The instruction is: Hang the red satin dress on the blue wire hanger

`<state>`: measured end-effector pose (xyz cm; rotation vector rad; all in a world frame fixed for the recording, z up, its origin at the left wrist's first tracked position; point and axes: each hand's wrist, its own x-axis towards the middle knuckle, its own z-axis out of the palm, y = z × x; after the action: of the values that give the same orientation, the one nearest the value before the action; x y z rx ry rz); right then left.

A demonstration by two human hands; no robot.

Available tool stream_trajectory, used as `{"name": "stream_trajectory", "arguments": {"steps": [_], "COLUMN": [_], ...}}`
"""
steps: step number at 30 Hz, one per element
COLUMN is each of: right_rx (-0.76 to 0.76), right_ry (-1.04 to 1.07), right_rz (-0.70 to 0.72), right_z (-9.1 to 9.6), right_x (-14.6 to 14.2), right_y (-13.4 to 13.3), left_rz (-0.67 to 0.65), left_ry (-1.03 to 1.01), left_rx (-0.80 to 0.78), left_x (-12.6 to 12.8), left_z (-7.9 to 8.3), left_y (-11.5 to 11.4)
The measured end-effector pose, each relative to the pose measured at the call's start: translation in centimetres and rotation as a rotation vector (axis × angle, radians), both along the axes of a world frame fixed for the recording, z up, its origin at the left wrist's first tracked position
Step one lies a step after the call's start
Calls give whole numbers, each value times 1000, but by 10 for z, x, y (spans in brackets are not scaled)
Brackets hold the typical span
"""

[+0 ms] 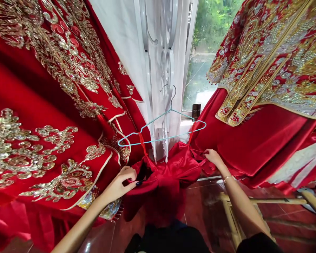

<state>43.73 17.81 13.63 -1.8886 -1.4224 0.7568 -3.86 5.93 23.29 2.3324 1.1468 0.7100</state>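
A red satin dress [171,172] hangs by thin red straps from a light blue wire hanger [170,109] in front of me. My left hand [126,178] is closed on the fabric at the dress's left side, thumb and fingers pinching its edge. On the other side my right hand [212,156] pinches the dress's right side, near the strap. The fabric spreads between both hands. What the hanger's hook rests on is hard to make out. Fingertips of both hands are partly hidden by the cloth.
Red garments with gold beading [68,70] fill the left. A gold-embroidered red jacket [268,66] and red skirt hang at right. Behind stand a white scrolled metal frame [170,59] and a window [208,45]. A dark phone-like object [196,111] stands on the sill. A wooden stool [231,218] is lower right.
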Motion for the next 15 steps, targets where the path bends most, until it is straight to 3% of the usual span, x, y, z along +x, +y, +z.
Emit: {"name": "stream_trajectory", "arguments": {"steps": [4, 7, 9, 12, 15], "right_rx": [13, 73, 75, 19, 28], "right_ry": [242, 696, 925, 961, 986], "right_rz": [87, 115, 113, 76, -18], "right_z": [15, 23, 24, 16, 3], "right_x": [1, -3, -2, 2, 4], "right_y": [-21, -35, -40, -47, -56], "left_rz": [19, 95, 269, 582, 790], "left_ry": [119, 141, 41, -209, -298], "left_rx": [-30, 47, 152, 280, 369], "left_x": [-8, -11, -11, -4, 7], "left_z": [2, -6, -11, -18, -27], "left_y": [3, 3, 3, 0, -11]}}
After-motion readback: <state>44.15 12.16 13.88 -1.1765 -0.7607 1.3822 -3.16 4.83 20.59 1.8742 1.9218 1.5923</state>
